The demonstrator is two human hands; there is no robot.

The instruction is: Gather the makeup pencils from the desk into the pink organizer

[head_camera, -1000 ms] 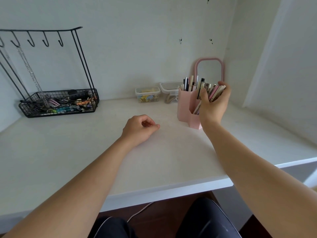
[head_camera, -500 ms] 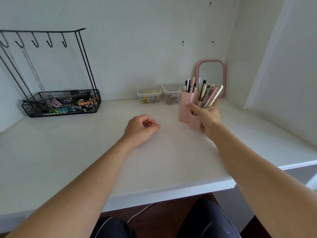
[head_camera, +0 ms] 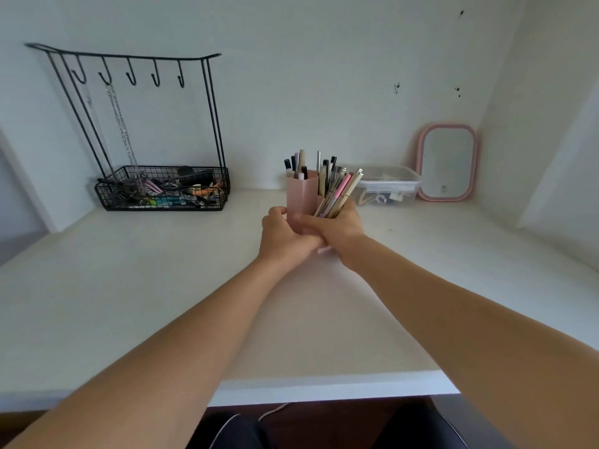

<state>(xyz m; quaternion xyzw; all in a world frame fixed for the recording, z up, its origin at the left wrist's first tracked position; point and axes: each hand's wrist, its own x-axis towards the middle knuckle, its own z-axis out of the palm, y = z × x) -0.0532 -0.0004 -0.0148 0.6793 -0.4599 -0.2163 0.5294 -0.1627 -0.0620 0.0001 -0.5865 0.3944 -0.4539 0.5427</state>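
Two hands are on the job here, both wrapped around the pink organizer (head_camera: 302,196) near the middle of the frame. The right hand (head_camera: 337,229) has its grip curled around the front, lower compartment, with a leaning bunch of makeup pencils (head_camera: 338,196) coming up right out of the top of its fist. From this angle I can't tell if those fingers are pinching the pencils themselves or just the holder wall. The left hand (head_camera: 281,238) has its grip closed on the organizer's lower left side, thumb up against the wall, and the two hands touch each other in front of it.

The pencils' long axes run up and tilt toward the upper right, while the ones in the taller back compartment stand closer to upright. So the bundle sits directly above the right grip, and that hand is clearly the nearer one. I'd guess what's left is just settling them down straight, since no loose pencils show on the tabletop (head_camera: 162,286).

Going outward: just behind on the right there's a clear plastic box (head_camera: 387,186), then a pink mirror (head_camera: 447,163) leaning on the wall. Well off to the left sits a black wire rack (head_camera: 162,186) full of clips. Nothing really blocks the hands, though the box is close behind those tilted tips.
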